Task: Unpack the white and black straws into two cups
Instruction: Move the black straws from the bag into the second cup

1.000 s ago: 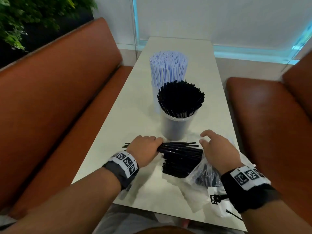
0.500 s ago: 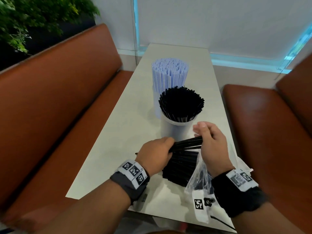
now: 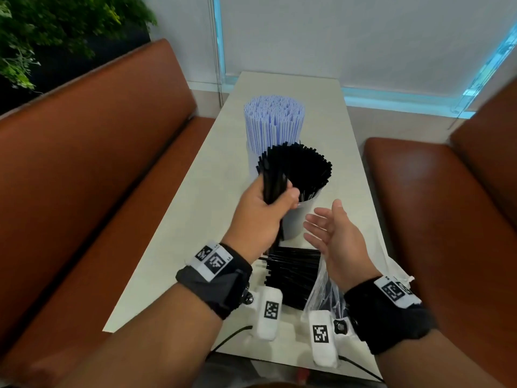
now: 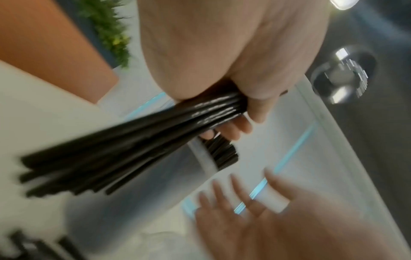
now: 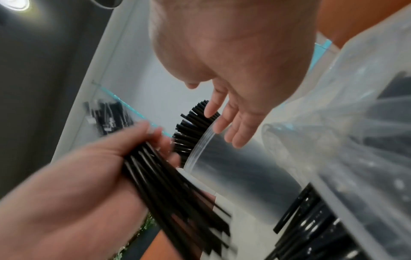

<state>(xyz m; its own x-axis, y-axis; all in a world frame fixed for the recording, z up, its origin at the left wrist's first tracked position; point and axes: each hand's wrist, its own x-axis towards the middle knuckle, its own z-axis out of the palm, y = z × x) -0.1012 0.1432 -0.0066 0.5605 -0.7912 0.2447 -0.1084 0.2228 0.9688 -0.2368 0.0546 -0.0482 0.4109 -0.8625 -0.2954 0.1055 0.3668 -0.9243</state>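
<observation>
Café or diner booth, brown padded bench seats [image 3: 92,152] both sides of narrow pale counter [image 3: 212,189], cups crammed w/ straws [image 3: 272,121], green plant [image 3: 56,26] behind.

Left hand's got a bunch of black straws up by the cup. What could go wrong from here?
The cup already looks packed with black straws, so the bunch in the left hand may not slide in and could spill. Pushing may tip the cup; the right hand is open beside it, not holding it.
</observation>
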